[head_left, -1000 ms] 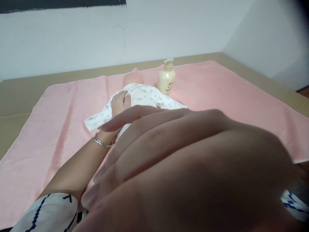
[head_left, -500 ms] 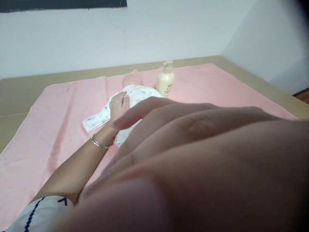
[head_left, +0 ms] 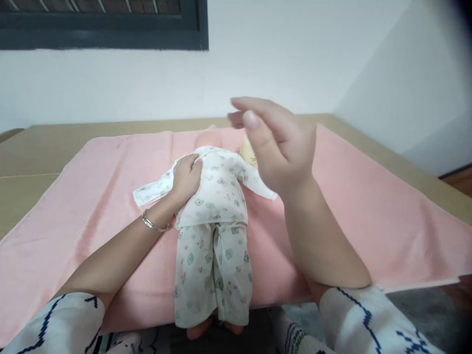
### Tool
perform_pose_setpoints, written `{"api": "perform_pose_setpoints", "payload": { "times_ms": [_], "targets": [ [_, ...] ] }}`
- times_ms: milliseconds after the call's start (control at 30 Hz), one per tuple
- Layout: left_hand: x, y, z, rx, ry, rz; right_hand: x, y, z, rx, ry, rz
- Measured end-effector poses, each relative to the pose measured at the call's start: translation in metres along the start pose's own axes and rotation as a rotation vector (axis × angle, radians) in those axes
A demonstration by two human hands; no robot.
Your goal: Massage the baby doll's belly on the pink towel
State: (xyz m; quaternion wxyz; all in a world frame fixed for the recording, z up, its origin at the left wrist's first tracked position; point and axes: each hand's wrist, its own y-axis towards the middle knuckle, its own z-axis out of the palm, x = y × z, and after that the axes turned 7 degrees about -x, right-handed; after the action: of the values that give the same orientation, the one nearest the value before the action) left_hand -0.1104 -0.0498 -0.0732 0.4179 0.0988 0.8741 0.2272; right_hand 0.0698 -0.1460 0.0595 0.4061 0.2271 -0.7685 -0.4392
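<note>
A doll (head_left: 221,196) lies on its back or front, I cannot tell which, dressed in a white patterned top and matching trousers (head_left: 232,265). My left hand (head_left: 187,174) rests flat on the left side of the doll's top, its thumb apart from the fingers. Raised in the air to the right of the doll is my right hand (head_left: 278,140). Its fingers are loosely bent, the thumb stands off them, and nothing is held. A cream-coloured bottle (head_left: 248,150) is partly hidden behind that hand.
Under the doll a pink blanket (head_left: 121,196) covers much of a light wooden table (head_left: 37,152). The doll's feet (head_left: 199,328) reach past the blanket's near edge. A white wall (head_left: 276,59) with a dark-framed window (head_left: 110,32) stands behind.
My right hand has moved away from close before the camera to above the right side of the blanket. The view has tilted and now shows the whole doll. My left hand stays on the top.
</note>
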Motion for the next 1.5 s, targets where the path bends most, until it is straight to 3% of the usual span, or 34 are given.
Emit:
{"api": "perform_pose_setpoints", "payload": {
  "times_ms": [100,200,333,400,533,667,767,900,1067,1200,1367,1500],
  "targets": [
    [-0.012,-0.002,0.002,-0.065,-0.035,-0.025,-0.036,0.018,-0.021,-0.026,-0.17,0.093],
    [-0.03,-0.005,0.008,-0.039,-0.235,-0.075,-0.072,0.025,-0.035,-0.041,-0.227,0.195],
    [-0.061,0.003,0.016,0.028,-0.612,-0.202,-0.106,0.022,-0.03,0.09,-0.284,0.342],
    [-0.079,0.013,0.017,0.068,-0.757,-0.277,-0.114,0.017,-0.022,0.207,-0.296,0.365],
    [-0.115,0.028,0.016,0.27,-1.002,-0.461,-0.119,0.012,-0.013,0.362,-0.297,0.358],
    [-0.135,0.036,0.022,0.355,-1.26,-0.647,-0.115,0.011,-0.016,0.474,-0.314,0.42],
    [-0.135,0.046,0.032,0.373,-1.405,-0.786,-0.114,0.012,-0.015,0.471,-0.329,0.427],
    [-0.127,0.062,0.042,0.36,-1.604,-0.949,-0.117,0.013,-0.005,0.278,-0.395,0.347],
    [-0.122,0.069,0.042,0.357,-1.746,-0.966,-0.12,0.013,0.003,0.325,-0.365,0.247],
    [-0.124,0.056,0.023,0.395,-1.683,-0.983,-0.128,0.009,0.008,0.337,-0.407,0.237],
    [-0.12,0.028,-0.021,0.449,-1.61,-1.025,-0.137,0.008,0.014,0.465,-0.582,0.224],
    [-0.11,0.014,-0.045,0.426,-1.493,-1.095,-0.108,0.009,0.018,0.49,-0.635,0.229]
  ]
}}
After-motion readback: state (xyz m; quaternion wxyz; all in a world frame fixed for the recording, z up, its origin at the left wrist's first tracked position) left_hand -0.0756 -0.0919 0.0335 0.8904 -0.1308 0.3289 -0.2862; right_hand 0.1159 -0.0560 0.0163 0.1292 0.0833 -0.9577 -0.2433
